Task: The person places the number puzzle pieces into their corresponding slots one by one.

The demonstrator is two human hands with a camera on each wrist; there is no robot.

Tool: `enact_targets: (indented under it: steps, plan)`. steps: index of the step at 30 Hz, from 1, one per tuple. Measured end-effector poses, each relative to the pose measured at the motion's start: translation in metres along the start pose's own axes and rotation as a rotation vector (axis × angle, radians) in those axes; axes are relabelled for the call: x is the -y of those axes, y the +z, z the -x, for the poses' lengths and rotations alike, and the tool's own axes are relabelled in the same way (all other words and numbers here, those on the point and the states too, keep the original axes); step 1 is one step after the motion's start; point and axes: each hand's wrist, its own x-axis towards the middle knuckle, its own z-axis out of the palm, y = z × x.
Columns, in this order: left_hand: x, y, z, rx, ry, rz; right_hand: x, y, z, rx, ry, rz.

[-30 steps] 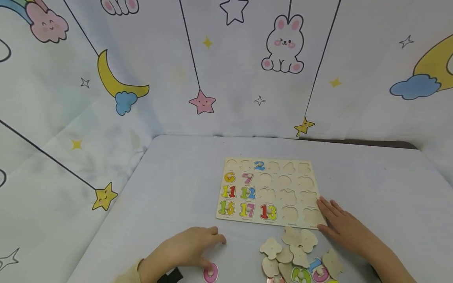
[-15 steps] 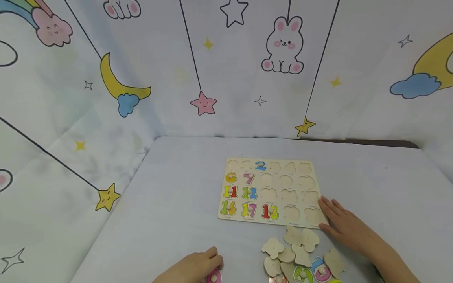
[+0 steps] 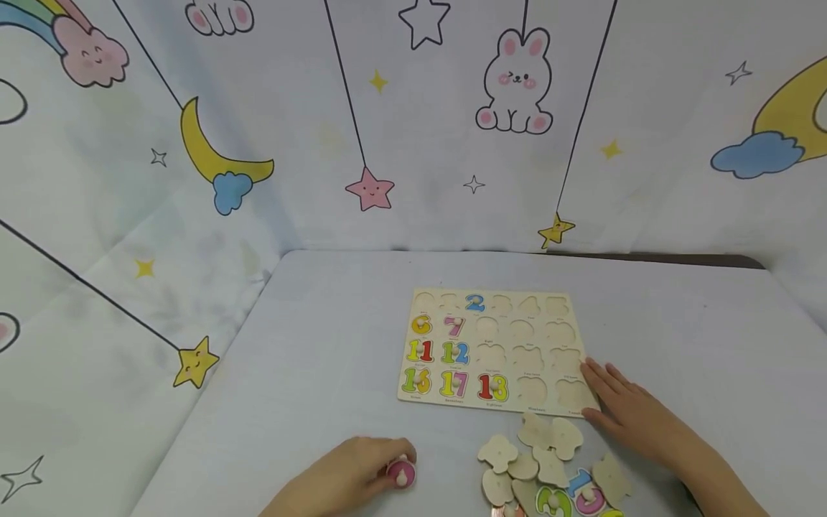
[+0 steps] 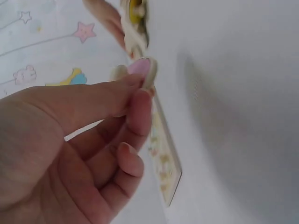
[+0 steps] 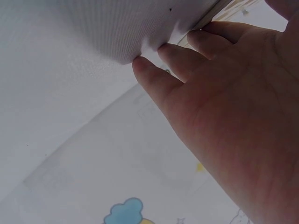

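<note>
Between thumb and fingers, my left hand (image 3: pixel 352 470) pinches a pink puzzle piece (image 3: pixel 402 472) with a small knob, probably a zero. The left wrist view shows the same piece (image 4: pixel 142 67) edge-on, off the table. My right hand (image 3: pixel 636 416) lies with straight fingers at the right edge of the wooden number puzzle board (image 3: pixel 465 406), touching it. Number pieces 2, 6, 7, 11, 12, 16, 17 and 18 sit in the board; its other recesses are bare. In the right wrist view the right hand's fingertips (image 5: pixel 140 63) rest on the cloth and board edge.
A pile of loose wooden pieces (image 3: pixel 497 454) lies in front of the board, most face down. A green 3 (image 3: pixel 553 501) is face up among them. White cloth (image 3: pixel 310 373) covers the table, with a printed curtain (image 3: pixel 426 129) behind.
My left hand reached down to the pink piece, took hold of it and lifted it slightly up and right. The right hand has stayed on the board's edge.
</note>
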Motion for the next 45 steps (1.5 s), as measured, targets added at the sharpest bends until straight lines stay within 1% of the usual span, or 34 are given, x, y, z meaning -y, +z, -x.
enact_targets:
  steps: [2,4,7,11,14,17,20,23,26,29,35,38,41,45]
  plan:
    - [0.008,-0.013,-0.008,-0.066,0.031,0.027,-0.001,0.000,0.000,-0.003,-0.002,0.001]
    - [0.017,-0.025,-0.019,-0.112,0.042,0.067,-0.001,0.000,0.000,-0.005,-0.002,0.002]
    - [0.030,-0.043,-0.037,-0.148,0.025,0.147,-0.002,0.001,0.000,-0.010,-0.003,0.002]
    - [0.047,-0.062,-0.061,-0.206,0.048,0.180,-0.003,0.002,0.000,-0.022,-0.012,0.005]
    - [0.058,-0.072,-0.080,-0.246,0.061,0.176,-0.003,0.002,0.000,-0.022,-0.014,0.004]
    - [0.068,-0.080,-0.099,-0.266,0.068,0.204,-0.003,0.002,0.000,-0.023,-0.011,0.004]
    - [0.078,-0.088,-0.118,-0.283,0.051,0.245,-0.003,0.002,0.001,-0.029,-0.015,0.010]
    - [0.090,-0.094,-0.137,-0.306,0.014,0.260,-0.003,0.003,0.001,-0.042,-0.025,0.014]
    - [0.102,-0.099,-0.155,-0.317,-0.016,0.257,-0.003,0.004,0.002,-0.062,-0.039,0.022]
    - [0.113,-0.100,-0.170,-0.317,-0.041,0.248,-0.002,0.004,0.003,-0.075,-0.050,0.031]
    - [0.134,-0.094,-0.191,-0.312,-0.116,0.213,-0.002,0.005,0.002,-0.067,-0.041,0.037]
    - [0.139,-0.090,-0.196,-0.310,-0.162,0.205,-0.002,0.006,0.002,-0.072,-0.045,0.038]
    - [0.142,-0.088,-0.198,-0.319,-0.200,0.186,-0.001,0.005,0.003,-0.075,-0.046,0.038]
    - [0.144,-0.086,-0.198,-0.348,-0.222,0.134,0.000,0.004,0.003,-0.071,-0.040,0.044]
